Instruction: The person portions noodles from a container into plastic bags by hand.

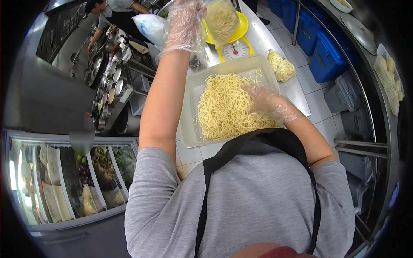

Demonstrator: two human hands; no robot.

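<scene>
Right hand (272, 104) — fingers (254, 92) against noodles (224, 105)

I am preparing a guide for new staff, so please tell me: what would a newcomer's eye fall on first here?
First would probably come the noodles, heaped in the tub before the person, with the gloved right grip on them. Next come the yellow scale beyond the tub and the blue bins at upper right.

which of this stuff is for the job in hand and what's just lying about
Seems in use:
- loose noodles, under the gloved right hand
- plastic tray holding them
- yellow scale
- bagged noodles at the scale's pan
- another noodle bag beside the tray

Seems just about:
- blue bins
- round lid, right shelf
- white basket
</scene>
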